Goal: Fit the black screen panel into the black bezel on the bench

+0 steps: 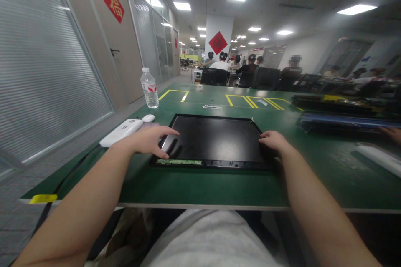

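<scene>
A flat black panel [216, 137] lies on the green table [200, 187] in front of me, with a thin green circuit strip along its near left edge. My left hand [150, 138] rests at the panel's left edge, its fingers stretched out over the dark surface. On the right edge sits my right hand [273, 139], fingers curled down onto the frame. Neither hand lifts the panel.
A white power bank [121, 132], a small white object [148, 118] and a water bottle [149, 88] stand at the left. Dark trays [341, 122] lie at the right, where another person's hand [393, 133] shows. Several seated people [247, 66] work beyond the table.
</scene>
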Demonstrator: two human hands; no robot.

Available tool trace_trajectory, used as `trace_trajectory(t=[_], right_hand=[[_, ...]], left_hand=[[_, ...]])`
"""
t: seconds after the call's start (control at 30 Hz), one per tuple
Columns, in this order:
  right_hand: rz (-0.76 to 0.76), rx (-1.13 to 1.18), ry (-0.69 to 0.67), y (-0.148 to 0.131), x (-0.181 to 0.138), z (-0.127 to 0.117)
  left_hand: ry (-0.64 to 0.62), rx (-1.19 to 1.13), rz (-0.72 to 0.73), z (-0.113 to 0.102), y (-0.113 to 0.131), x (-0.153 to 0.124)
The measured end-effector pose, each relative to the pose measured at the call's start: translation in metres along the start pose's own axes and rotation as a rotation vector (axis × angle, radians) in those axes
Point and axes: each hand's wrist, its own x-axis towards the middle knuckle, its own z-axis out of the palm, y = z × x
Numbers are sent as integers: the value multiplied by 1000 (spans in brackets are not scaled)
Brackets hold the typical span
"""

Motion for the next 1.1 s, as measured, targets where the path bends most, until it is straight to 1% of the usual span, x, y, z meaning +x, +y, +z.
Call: trace_trajectory(t=[0.23, 0.33, 0.43, 0.47, 0.53, 0.6, 0.7, 0.8, 0.9, 1.1], right_hand=[[16, 34, -7, 0, -1, 0], [43, 74, -21, 1, 0, 0], [42, 97, -16, 3, 1, 1], [35, 99, -8, 3, 1, 2], [29, 104, 2, 4, 1, 2], [39, 128, -1, 4, 1, 2], [63, 182, -11, 6, 2, 3], [61, 219, 12, 7, 4, 5], [70, 260, 27, 10, 8, 8], [85, 330, 22, 14, 14, 10]], left_hand=[[-4, 39, -41, -3, 6, 0], [-7, 22, -56, -1, 1, 0], [-10, -60, -74, 5, -8, 3], [-2, -106, -80, 8, -11, 5], [60, -178, -133, 13, -17, 9], [112, -194, -156, 18, -21, 14], [150, -176, -195, 22, -23, 20], [158, -142, -237, 24, -24, 23], [148, -111, -250, 24, -22, 25], [99, -31, -226, 24, -16, 26]])
